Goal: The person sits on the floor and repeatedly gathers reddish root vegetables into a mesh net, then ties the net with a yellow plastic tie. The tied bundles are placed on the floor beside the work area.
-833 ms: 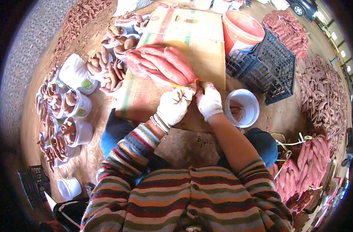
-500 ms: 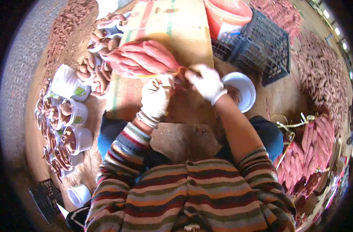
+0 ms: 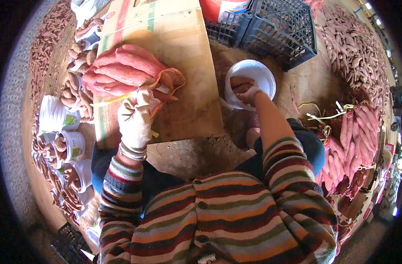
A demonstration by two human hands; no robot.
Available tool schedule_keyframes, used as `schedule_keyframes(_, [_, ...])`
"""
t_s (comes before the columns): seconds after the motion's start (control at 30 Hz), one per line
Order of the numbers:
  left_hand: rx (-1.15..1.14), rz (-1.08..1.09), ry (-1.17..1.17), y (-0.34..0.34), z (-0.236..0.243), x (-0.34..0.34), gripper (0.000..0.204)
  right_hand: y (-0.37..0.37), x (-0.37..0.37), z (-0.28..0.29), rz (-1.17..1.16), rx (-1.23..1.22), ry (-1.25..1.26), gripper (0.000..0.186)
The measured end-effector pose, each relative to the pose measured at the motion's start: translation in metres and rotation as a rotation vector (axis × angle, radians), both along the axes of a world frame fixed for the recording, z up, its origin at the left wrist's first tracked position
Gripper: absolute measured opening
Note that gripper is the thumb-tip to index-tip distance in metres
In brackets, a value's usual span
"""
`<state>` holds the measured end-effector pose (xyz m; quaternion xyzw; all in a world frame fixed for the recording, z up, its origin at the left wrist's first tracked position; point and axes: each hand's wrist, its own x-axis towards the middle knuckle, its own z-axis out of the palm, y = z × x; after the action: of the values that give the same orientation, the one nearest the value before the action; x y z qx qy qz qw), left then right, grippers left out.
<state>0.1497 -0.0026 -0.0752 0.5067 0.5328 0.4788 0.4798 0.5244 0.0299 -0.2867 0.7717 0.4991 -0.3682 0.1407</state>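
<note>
Sweet potatoes [image 3: 122, 72] on cardboard [image 3: 183, 57] outdoors

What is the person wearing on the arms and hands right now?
Both hands wear white knit work gloves: the left hand, its glove with a ribbed cuff, and the right hand. The striped knit sweater runs in red, orange, grey-green and navy bands; its left sleeve reaches the wrist, its right sleeve is pushed up toward the elbow.

Left hand [image 3: 135, 121] grips sweet potatoes [image 3: 122, 72]; right hand [image 3: 247, 94] in bowl [image 3: 264, 75].
</note>
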Motion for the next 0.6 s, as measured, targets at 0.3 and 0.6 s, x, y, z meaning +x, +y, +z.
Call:
schedule_keyframes(0.3, [0.271, -0.109, 0.199, 0.004, -0.003, -0.005, 0.018, -0.01, 0.021, 0.043, 0.183, 0.316, 0.384, 0.02])
schedule_keyframes(0.6, [0.214, -0.128, -0.189, 0.007, -0.01, -0.004, 0.025, -0.066, 0.045, 0.197, -0.539, 0.291, 0.873, 0.034])
